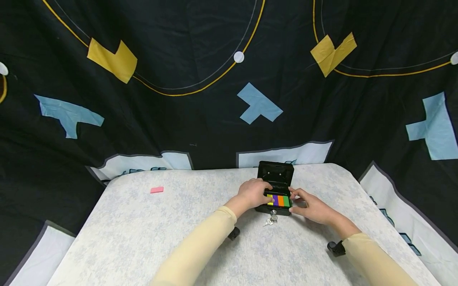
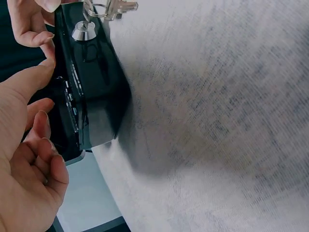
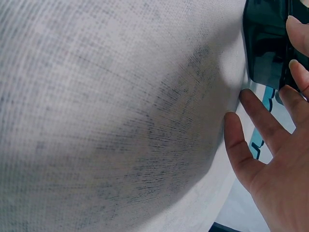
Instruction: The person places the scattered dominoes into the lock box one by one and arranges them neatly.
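A black cash box (image 1: pixel 275 210) stands on the table with its lid (image 1: pixel 275 173) raised. Inside lie yellow, purple, orange and green strips (image 1: pixel 280 201) side by side. My left hand (image 1: pixel 252 192) reaches over the box's left side, thumb over the yellow and purple strips and another finger near the hinge. At the right side, my right hand (image 1: pixel 312 207) touches the rim with thumb and forefinger, its other fingers spread in the right wrist view. A key sits in the front lock (image 2: pixel 84 32), with more keys (image 1: pixel 269 221) hanging from its ring.
A small pink strip (image 1: pixel 156 190) lies far left on the pale patterned table (image 1: pixel 125 238). Behind the table hangs a black cloth (image 1: pixel 200 131) with yellow and blue shapes. The box stands near the table's back edge.
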`<action>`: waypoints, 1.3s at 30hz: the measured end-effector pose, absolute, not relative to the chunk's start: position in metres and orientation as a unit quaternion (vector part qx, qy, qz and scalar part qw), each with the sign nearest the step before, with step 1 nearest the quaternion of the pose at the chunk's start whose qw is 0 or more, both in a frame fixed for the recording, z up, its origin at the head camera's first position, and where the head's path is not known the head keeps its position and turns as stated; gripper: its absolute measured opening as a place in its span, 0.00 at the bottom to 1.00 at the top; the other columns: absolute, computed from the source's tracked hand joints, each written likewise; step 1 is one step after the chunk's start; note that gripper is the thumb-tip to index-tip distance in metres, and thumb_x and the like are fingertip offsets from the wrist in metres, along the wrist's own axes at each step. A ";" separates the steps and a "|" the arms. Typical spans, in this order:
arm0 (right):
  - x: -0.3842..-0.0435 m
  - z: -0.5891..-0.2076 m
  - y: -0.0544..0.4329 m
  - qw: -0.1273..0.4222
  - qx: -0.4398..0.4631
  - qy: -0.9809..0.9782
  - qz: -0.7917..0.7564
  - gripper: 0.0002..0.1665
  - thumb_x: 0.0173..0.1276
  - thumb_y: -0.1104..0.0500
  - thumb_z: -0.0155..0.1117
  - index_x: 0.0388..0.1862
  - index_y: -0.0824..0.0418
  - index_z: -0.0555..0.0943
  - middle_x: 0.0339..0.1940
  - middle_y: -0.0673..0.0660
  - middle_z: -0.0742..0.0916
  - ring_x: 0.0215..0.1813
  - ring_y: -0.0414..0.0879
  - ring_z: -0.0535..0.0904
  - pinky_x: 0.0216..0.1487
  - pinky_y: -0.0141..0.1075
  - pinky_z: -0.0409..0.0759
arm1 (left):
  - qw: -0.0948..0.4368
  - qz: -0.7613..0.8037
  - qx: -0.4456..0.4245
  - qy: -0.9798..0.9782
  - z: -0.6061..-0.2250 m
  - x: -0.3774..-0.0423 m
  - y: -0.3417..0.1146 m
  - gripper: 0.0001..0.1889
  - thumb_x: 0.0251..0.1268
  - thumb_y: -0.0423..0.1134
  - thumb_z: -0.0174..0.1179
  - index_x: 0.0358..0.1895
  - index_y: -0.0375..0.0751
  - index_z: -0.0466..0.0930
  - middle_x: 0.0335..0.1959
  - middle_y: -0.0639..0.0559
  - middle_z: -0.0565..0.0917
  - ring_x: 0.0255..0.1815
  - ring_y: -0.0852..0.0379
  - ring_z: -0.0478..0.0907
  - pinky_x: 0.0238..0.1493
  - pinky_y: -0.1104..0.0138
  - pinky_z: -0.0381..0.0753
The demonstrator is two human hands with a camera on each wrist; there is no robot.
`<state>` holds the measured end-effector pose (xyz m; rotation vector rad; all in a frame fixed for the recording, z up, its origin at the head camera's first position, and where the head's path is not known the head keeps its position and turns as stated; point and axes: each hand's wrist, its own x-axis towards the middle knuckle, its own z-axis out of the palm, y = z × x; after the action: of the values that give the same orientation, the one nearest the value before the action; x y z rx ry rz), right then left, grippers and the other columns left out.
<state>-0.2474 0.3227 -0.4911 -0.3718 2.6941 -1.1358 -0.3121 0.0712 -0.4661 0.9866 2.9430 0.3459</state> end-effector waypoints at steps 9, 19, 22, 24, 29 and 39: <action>-0.246 -0.490 0.322 0.098 -0.131 0.908 -0.387 0.21 0.74 0.50 0.67 0.55 0.58 0.70 0.82 0.63 0.62 0.68 0.63 0.73 0.65 0.59 0.71 | -0.012 0.153 0.309 0.939 -0.462 -0.311 0.051 0.23 0.67 0.57 0.67 0.62 0.57 0.84 0.30 0.63 0.74 0.36 0.62 0.75 0.30 0.69 0.70; -0.244 -0.489 0.323 0.091 -0.143 0.908 -0.384 0.21 0.75 0.50 0.67 0.54 0.58 0.70 0.82 0.63 0.62 0.68 0.62 0.74 0.63 0.58 0.73 | -0.032 0.177 0.276 0.944 -0.459 -0.315 0.015 0.22 0.70 0.58 0.63 0.62 0.54 0.84 0.32 0.62 0.74 0.33 0.61 0.72 0.34 0.65 0.72; -0.243 -0.488 0.323 0.090 -0.144 0.907 -0.386 0.20 0.75 0.50 0.67 0.54 0.58 0.70 0.82 0.63 0.62 0.67 0.62 0.75 0.63 0.58 0.73 | -0.036 0.187 0.272 0.943 -0.459 -0.316 0.006 0.22 0.71 0.56 0.63 0.62 0.53 0.84 0.33 0.61 0.76 0.35 0.61 0.74 0.36 0.65 0.73; -0.244 -0.488 0.322 0.090 -0.146 0.906 -0.387 0.20 0.75 0.50 0.67 0.54 0.58 0.70 0.82 0.63 0.62 0.67 0.62 0.75 0.63 0.58 0.73 | -0.038 0.193 0.269 0.943 -0.458 -0.316 0.000 0.22 0.71 0.55 0.63 0.62 0.53 0.84 0.35 0.61 0.77 0.37 0.61 0.75 0.37 0.64 0.74; -0.243 -0.489 0.321 0.094 -0.146 0.904 -0.392 0.21 0.75 0.50 0.66 0.54 0.59 0.70 0.82 0.63 0.61 0.68 0.62 0.74 0.64 0.59 0.71 | -0.036 0.207 0.256 0.944 -0.464 -0.316 -0.019 0.22 0.71 0.54 0.63 0.63 0.53 0.83 0.39 0.59 0.79 0.39 0.60 0.77 0.36 0.64 0.75; -0.243 -0.489 0.322 0.087 -0.151 0.904 -0.390 0.20 0.75 0.51 0.66 0.54 0.60 0.70 0.81 0.65 0.62 0.67 0.62 0.75 0.65 0.60 0.70 | -0.036 0.224 0.204 0.952 -0.478 -0.320 -0.078 0.22 0.70 0.53 0.65 0.64 0.49 0.83 0.43 0.56 0.81 0.40 0.56 0.78 0.37 0.60 0.77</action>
<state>-0.2434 0.3222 -0.4892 -0.4511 2.6944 -1.1610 -0.3201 -0.0781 -0.4778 0.6558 3.0623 0.7203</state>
